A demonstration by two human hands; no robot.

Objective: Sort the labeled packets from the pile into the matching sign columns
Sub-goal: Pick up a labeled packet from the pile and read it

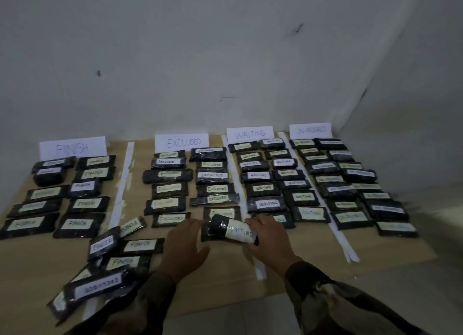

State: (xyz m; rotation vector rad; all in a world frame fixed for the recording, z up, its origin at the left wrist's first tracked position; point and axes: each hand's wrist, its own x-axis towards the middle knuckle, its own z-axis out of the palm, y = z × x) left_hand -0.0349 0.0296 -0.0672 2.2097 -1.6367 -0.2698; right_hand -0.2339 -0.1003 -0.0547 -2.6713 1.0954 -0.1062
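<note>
Head view, packet: a dark, flat plastic packet with a white label reading WAITING (231, 230) lay tilted at the near end of the EXCLUDED column, its long axis running left to right.
Head view, right hand: the right hand (269, 237) touched the packet's right end, its grip curled onto that end and pinching it.
Head view, left hand: the left hand (186, 244) lay just left of the packet, fingers loosely spread, holding nothing.
Head view, target: the white paper WAITING sign (249, 133) stood far and slightly right; its column's near end lay just beyond the right hand, so that hand was nearer.
Head view, pile: unsorted dark packets (110, 259) remained near left on the tan bench (300, 259).
</note>
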